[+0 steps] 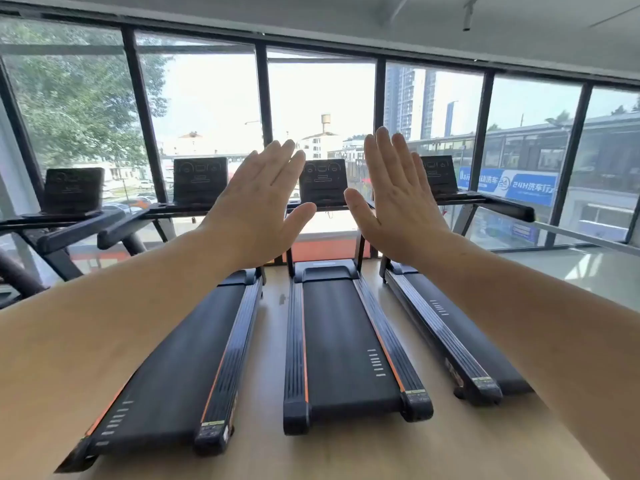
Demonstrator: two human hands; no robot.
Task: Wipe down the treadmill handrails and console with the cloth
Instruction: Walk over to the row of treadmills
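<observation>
Both my arms are stretched out in front of me with the hands raised and flat. My left hand (258, 206) and my right hand (398, 199) have straight fingers and hold nothing. Behind them stands a row of black treadmills facing the windows. The middle treadmill (343, 344) has its console (323, 181) showing between my hands. The left treadmill (180, 368) carries a console (201, 180) and a dark handrail (121, 226). The right treadmill (457, 334) has a handrail (502, 204). No cloth is in view.
A fourth console (74, 188) stands at the far left beside curved dark equipment (17, 271). Tall windows with black frames (379, 98) run across the back. The treadmills stand on a light wooden floor (346, 455); a pale tiled floor (588, 268) lies at the right.
</observation>
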